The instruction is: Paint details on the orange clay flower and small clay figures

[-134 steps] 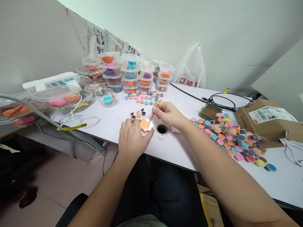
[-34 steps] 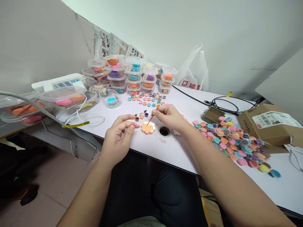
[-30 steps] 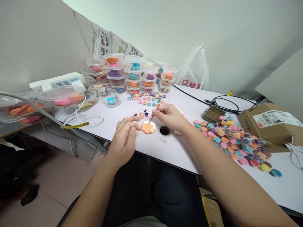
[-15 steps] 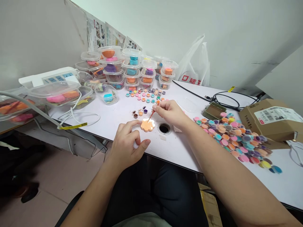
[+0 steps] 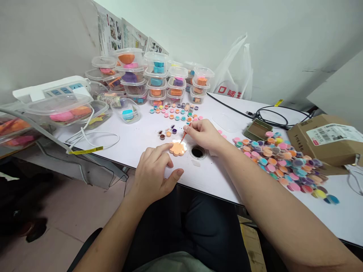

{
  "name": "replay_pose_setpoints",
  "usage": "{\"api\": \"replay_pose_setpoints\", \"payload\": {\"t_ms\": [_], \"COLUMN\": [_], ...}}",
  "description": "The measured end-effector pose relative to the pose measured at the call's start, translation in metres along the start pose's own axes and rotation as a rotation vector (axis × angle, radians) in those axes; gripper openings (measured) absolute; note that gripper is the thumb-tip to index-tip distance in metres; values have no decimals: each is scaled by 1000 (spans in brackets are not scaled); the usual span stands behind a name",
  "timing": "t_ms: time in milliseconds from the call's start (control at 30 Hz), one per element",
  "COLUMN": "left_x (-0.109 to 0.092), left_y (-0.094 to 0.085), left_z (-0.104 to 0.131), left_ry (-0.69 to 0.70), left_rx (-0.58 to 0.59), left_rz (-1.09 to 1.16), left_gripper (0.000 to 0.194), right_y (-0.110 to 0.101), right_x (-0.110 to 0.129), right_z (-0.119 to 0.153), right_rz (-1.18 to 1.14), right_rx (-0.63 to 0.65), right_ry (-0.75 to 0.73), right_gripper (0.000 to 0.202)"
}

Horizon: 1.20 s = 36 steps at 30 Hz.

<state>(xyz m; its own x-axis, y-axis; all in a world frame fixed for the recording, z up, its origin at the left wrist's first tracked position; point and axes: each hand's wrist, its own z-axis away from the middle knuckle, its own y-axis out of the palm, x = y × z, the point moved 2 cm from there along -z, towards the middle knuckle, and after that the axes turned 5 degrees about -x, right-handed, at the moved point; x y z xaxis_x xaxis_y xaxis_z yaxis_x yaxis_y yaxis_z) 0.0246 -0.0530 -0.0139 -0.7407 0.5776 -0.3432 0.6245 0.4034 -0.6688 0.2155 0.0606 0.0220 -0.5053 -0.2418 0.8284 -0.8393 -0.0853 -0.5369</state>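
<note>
A small scalloped piece (image 5: 178,149), part light orange and part white, lies flat on the white table (image 5: 133,141). My left hand (image 5: 154,172) has its fingers spread, with the index fingertip at the piece's left edge. Between the fingertips of my right hand (image 5: 202,133) is a thin red paintbrush (image 5: 184,136), tilted, its tip down on the piece's surface. Just behind lie a few open paint pots (image 5: 168,133) in brown, orange and purple. A round black cable hole (image 5: 197,152) is right of the piece.
Stacked clear tubs (image 5: 134,77) with colourful shapes stand at the back left. Strips of paint pots (image 5: 177,111) lie before them. To the right are a heap of paint pots (image 5: 283,162), a cardboard box (image 5: 326,141) and a black cable (image 5: 279,113). A power strip (image 5: 53,88) sits far left.
The brush tip has shifted slightly over the piece, and more of its upper middle looks orange. The fingers of my left hand have straightened a little. The view has moved slightly.
</note>
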Motion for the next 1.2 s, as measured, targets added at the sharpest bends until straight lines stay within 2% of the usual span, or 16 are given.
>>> {"api": "replay_pose_setpoints", "payload": {"t_ms": [267,333,400,433,500,533,567,633,733,800,867,933,1033,1067,1133,1200], "left_x": [0,-4,-10,-13,-19,-18,-14,2,31,48,55,51,25,13,-17,-41], "left_y": [-8,-11,-8,-2,20,33,46,64,69,67,64,58,36,23,-8,-41], "left_z": [3,19,47,64,100,118,134,158,168,164,157,147,128,120,97,66], "left_ry": [47,66,29,9,13,-41,-156,-420,-735,-976,-1110,-1080,-940,-877,-667,-431], "left_rx": [-75,-161,-287,-299,-81,50,180,333,489,634,755,802,914,964,1011,865], "left_rz": [102,226,398,449,415,323,180,-173,-489,-497,-442,-454,-411,-307,111,476], "left_gripper": [38,36,35,33,26,23,22,44,88,111,113,95,64,51,36,28], "right_y": [3,3,3,3,3,3,3,4,4,2,1,0,0,1,1,0], "right_x": [1,-1,-2,-2,-1,0,1,3,3,3,3,5,9,10,11,9], "right_z": [1,1,0,0,-1,-1,-1,-1,0,0,0,1,2,3,3,1], "right_rz": [-43,12,36,32,5,-10,-22,-39,-57,-74,-90,-101,-106,-103,-91,-83], "right_rx": [30,-6,-65,-93,-124,-129,-129,-122,-129,-153,-171,-175,-165,-163,-160,-162], "right_ry": [-10,14,30,29,17,10,6,10,12,-1,-7,-4,-5,-8,-15,-18], "right_gripper": [48,47,45,44,44,45,45,45,43,44,46,45,45,46,45,44]}}
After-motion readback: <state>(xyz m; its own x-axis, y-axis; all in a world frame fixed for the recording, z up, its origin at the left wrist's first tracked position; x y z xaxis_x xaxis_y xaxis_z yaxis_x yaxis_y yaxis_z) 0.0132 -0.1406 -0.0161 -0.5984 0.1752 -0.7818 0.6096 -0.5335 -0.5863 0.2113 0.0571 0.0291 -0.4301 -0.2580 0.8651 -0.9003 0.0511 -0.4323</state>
